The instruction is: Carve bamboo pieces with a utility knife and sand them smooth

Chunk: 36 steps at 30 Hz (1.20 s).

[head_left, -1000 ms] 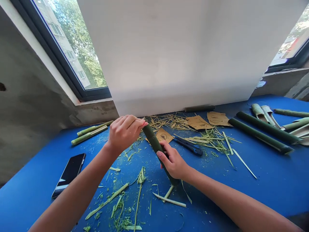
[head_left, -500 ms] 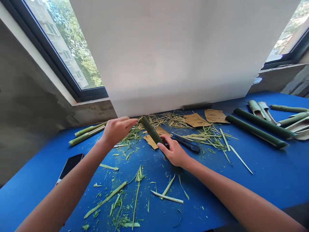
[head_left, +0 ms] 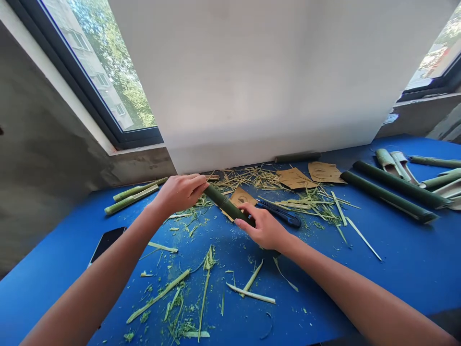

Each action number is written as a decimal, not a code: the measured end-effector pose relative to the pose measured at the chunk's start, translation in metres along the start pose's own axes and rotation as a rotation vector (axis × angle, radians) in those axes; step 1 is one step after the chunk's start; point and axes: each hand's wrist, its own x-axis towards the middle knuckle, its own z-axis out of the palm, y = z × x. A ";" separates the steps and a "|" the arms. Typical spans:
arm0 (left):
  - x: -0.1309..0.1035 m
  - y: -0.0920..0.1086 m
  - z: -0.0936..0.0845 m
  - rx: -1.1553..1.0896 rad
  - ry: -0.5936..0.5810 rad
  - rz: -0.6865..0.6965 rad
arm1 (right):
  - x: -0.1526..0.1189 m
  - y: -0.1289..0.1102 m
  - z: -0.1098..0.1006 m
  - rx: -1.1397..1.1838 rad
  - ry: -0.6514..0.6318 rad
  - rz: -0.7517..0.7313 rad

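Note:
A green bamboo tube (head_left: 226, 204) slants over the middle of the blue table. My right hand (head_left: 264, 227) is wrapped round its lower right part, thumb on the near side. My left hand (head_left: 183, 193) is closed at the tube's upper left end, with the fingers bent over that end. A dark blue utility knife (head_left: 281, 213) lies just behind my right hand, beside a small brown card (head_left: 242, 196) that the tube partly covers.
Bamboo strips and shavings (head_left: 309, 202) litter the blue table (head_left: 360, 298). A phone (head_left: 108, 242) lies at left, near two bamboo pieces (head_left: 135, 197). Long bamboo tubes (head_left: 391, 196) rest at right. Brown paper pieces (head_left: 295, 178) lie by the white board (head_left: 252, 96).
My left hand, earlier flat with its fingers stretched beside the tube's end, has moved slightly right and closed onto that end. The tube now lies at a flatter slant.

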 end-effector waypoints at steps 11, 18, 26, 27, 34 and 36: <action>-0.005 0.020 0.010 0.244 0.218 0.223 | 0.002 -0.002 0.004 0.087 0.049 0.119; -0.015 0.046 0.012 0.052 0.041 0.360 | 0.012 0.019 -0.006 0.090 0.109 0.153; -0.004 -0.019 0.022 0.074 -0.188 -0.229 | 0.006 0.005 -0.003 -0.087 0.085 0.062; -0.004 -0.017 0.023 0.044 -0.163 -0.194 | 0.006 0.005 -0.003 -0.087 0.063 0.051; -0.007 -0.014 0.016 0.070 -0.123 0.065 | 0.005 0.007 -0.010 -0.133 -0.027 0.003; -0.010 -0.016 0.010 0.057 -0.154 0.102 | 0.006 0.008 -0.013 -0.162 -0.061 -0.003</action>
